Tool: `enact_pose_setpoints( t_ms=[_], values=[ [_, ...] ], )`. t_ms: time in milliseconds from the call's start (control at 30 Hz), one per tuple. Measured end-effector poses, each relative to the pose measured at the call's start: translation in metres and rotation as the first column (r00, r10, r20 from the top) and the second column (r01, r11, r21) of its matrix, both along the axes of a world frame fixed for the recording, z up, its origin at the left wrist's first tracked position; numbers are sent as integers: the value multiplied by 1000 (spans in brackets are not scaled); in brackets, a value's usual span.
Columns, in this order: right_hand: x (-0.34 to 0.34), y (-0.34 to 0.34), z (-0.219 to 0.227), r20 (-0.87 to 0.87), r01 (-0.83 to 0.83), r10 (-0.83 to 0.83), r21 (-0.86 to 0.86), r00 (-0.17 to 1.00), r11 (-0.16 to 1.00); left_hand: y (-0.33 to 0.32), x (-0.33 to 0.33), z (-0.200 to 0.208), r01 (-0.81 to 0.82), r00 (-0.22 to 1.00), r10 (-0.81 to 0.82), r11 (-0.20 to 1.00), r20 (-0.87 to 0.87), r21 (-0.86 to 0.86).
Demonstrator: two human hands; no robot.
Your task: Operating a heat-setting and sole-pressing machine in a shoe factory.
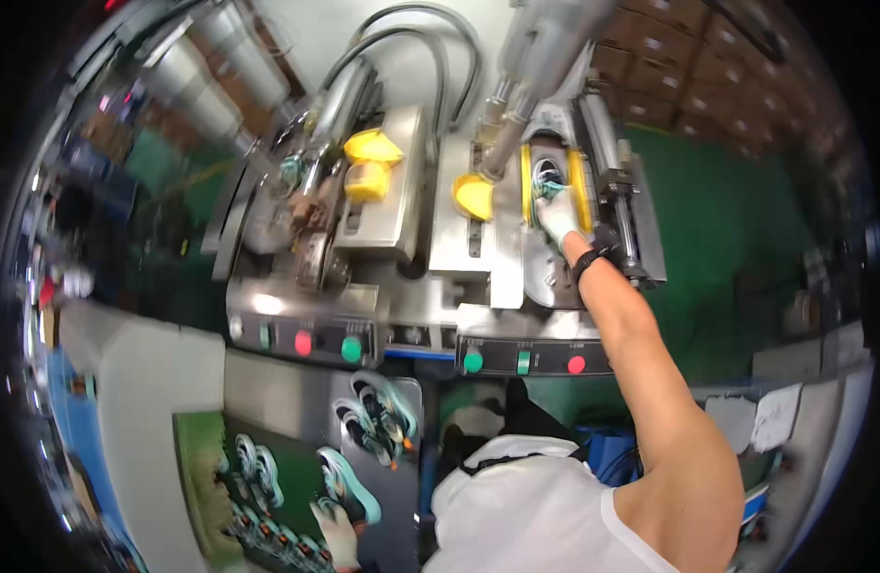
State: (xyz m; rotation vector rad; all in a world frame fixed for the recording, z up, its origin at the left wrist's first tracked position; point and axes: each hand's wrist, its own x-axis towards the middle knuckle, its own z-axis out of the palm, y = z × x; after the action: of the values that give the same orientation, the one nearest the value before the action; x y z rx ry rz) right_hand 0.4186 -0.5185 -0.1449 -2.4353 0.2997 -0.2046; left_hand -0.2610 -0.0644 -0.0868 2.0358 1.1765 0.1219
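White sleeveless top and bare right shoulder fill the near foreground, the wearer leaning over a two-station pressing machine. The right arm, with a black wristband, stretches out so that the gloved right hand meets the dark-and-teal shoe, which sits in the right station between two yellow side pads. Its fingers point down at the shoe's near end, but blur leaves it unclear whether they grip or merely rest there. Low on the left, the gloved left hand is at the near end of a teal-soled shoe at the edge of the dark tray; whether the fingers have closed on it cannot be told. As for progress, one shoe is placed in the right station, with the steel press column standing beside it rather than on it, so pressing there appears not to be under way. In the left station, a teal patch may be another shoe, too blurred to confirm. A pair of shoes lies farther up the tray, and more shoes line the green mat; nothing visible separates finished ones from those left to do.
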Motion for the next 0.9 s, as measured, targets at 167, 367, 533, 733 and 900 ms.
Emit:
enact_pose_setpoints(
  t_ms=[167,367,533,733,900],
  values=[
    [-62,-1,82,22,-278,277,96,961,956,-23,-24,-115,-221,962,251,947,109,-234],
    [-311,148,38,216,-739,792,-283,572,611,-43,-21,-146,-420,905,424,902,23,-99],
    [-334,168,-39,-216,-630,733,-693,645,350,-19,-39,-153,-359,926,375,912,49,-196],
    [-459,347,9,-48,-940,944,92,325,328,29,-84,-145,-369,802,572,701,171,-611],
    [-503,424,-79,-240,-672,693,172,680,720,77,-116,-102,-402,871,480,821,108,-406]
  ],
)
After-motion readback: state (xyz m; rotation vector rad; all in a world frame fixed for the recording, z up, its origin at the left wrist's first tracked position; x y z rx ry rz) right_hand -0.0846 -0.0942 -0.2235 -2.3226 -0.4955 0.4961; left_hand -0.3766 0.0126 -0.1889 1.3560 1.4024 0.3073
